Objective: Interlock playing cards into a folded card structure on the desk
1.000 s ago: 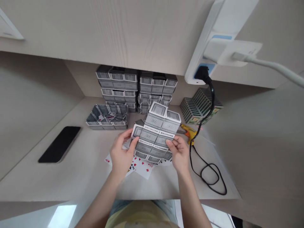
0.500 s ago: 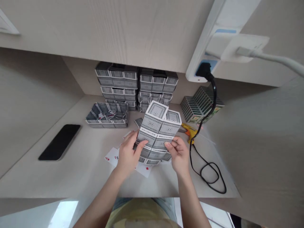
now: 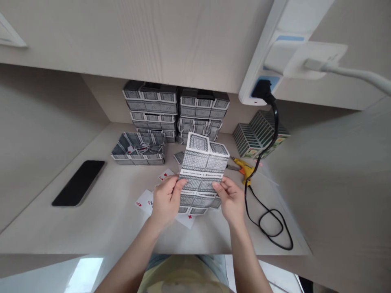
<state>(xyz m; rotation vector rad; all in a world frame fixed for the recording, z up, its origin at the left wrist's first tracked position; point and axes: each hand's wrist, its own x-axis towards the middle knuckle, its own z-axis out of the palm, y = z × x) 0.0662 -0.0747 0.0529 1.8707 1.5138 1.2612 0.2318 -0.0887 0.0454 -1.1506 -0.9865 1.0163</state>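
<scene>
Between my hands is a folded playing-card structure (image 3: 201,184), made of grey-patterned card backs joined in rows. My left hand (image 3: 166,197) pinches its left edge, thumb on the front face. On the opposite edge, my right hand (image 3: 230,199) grips with the thumb in front and the fingers curled behind. The structure's upper end leans away from me. Beneath and beside it, loose playing cards (image 3: 144,201) lie face up on the desk, partly hidden by my left hand and the structure.
An open card-made box (image 3: 137,161) holding small pieces stands back left, before stacked card boxes (image 3: 154,106). A phone (image 3: 78,183) lies left. To the right are a yellow glue gun (image 3: 244,169), its looping black cord (image 3: 276,219) and green-striped card boxes (image 3: 256,136). A power strip (image 3: 265,61) hangs above.
The card structure has turned slightly anticlockwise, and its upper end has shifted left and down a little. Both hands keep their hold. More of a face-up card shows beside my left hand.
</scene>
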